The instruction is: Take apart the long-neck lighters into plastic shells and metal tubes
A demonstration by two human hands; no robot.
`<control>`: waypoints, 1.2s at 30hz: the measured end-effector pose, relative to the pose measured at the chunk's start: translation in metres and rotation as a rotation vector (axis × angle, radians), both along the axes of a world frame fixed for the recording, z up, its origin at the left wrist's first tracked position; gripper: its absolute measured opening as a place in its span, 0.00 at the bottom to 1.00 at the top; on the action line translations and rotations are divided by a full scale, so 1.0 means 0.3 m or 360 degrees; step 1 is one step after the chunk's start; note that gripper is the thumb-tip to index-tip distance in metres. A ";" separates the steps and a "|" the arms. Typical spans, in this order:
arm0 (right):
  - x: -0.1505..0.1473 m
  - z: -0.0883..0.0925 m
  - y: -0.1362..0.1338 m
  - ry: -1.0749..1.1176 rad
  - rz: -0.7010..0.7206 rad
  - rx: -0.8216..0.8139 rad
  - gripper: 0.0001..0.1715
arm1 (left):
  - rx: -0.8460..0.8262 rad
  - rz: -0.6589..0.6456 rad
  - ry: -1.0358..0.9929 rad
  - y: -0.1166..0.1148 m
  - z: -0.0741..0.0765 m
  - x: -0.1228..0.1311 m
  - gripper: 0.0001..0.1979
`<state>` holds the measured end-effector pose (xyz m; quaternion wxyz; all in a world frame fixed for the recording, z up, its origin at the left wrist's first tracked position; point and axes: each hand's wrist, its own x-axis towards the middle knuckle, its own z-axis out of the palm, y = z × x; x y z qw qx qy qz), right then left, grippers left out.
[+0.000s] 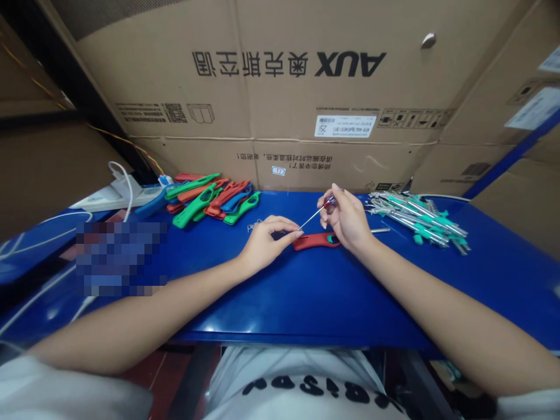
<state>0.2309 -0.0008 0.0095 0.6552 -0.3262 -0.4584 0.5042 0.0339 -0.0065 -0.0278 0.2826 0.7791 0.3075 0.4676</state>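
My right hand (347,219) is closed around the dark reddish handle of a screwdriver (311,218). Its thin metal shaft slants down to the left, and the tip meets the fingertips of my left hand (270,242). Thumb and fingers of my left hand are pinched together there; whatever they hold is too small or hidden to make out. Just beneath both hands, a red plastic handle (312,241) with an oval hole at its right end lies on the blue table (306,297). A metal rod (380,230) pokes out to the right of my right hand.
Green, red and blue plastic handles (196,205) are heaped at the back left, with small wire pieces (254,225) nearby. Several metal rods with green parts (422,219) lie piled at right. A cardboard wall (271,105) closes off the back. A power strip (102,198) and white cables run along the left.
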 end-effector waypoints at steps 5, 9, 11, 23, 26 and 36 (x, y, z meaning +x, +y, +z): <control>0.000 0.005 -0.005 -0.0120 0.0001 0.0102 0.27 | 0.0034 0.0001 0.0044 -0.009 0.006 0.000 0.05; -0.003 0.011 -0.007 -0.0155 -0.0005 0.0137 0.27 | 0.0021 -0.0020 0.0044 -0.012 0.011 -0.002 0.05; -0.004 0.013 -0.008 -0.0207 -0.0004 0.0149 0.27 | -0.0013 -0.0011 0.0040 -0.011 0.009 -0.002 0.05; -0.003 0.028 -0.067 -0.0792 -0.0293 0.0647 0.22 | -0.0046 -0.0086 0.0079 -0.051 0.007 0.014 0.03; 0.005 0.032 -0.068 -0.0817 -0.0026 0.0669 0.24 | -0.0093 -0.0079 0.0081 -0.044 0.002 0.011 0.03; -0.008 0.034 -0.089 -0.1031 -0.0059 0.0633 0.27 | -0.0068 -0.0133 0.0163 -0.041 -0.005 0.009 0.04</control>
